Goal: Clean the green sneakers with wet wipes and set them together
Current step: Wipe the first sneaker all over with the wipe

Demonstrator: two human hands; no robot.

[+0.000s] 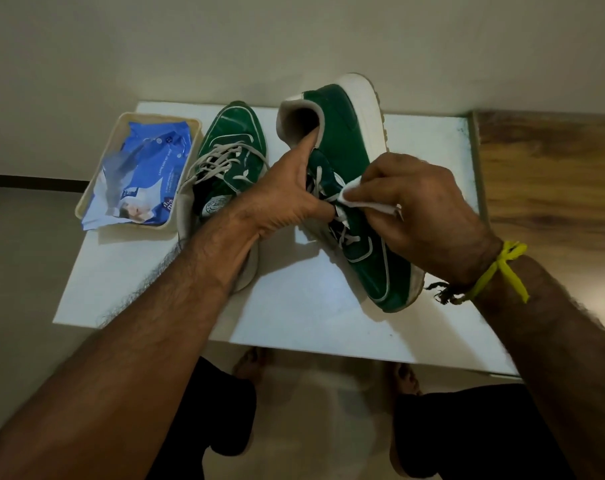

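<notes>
Observation: white table [294, 317] carries both green sneakers; one sneaker [230, 157] lies flat, toe away from the person, just beside a cream tray [86, 199] at the table's left; tray holds a blue wet-wipe pack [145, 174], crumpled, flap apparently open.

Second sneaker [349, 161] is tipped onto its side, heel away, toe toward the person, white sole turned to the right; probable reason: this tilt presents the laced upper and side panel to the wiping hand.

Left hand [287, 195]: clasping the tilted sneaker at the collar, thumb hooked into the opening, fingers across the tongue and laces; judged as a brace so the shoe does not slide under pressure.

Right hand [419, 209]: closed around a folded white wet wipe [363, 199], fingertips pressing it against the upper near the laces; a yellow string [502, 271] is tied at this wrist.

Judgement: wiping of the second sneaker is in hand; whether the flat sneaker is already cleaned cannot be told; pairing side by side not yet done.
</notes>
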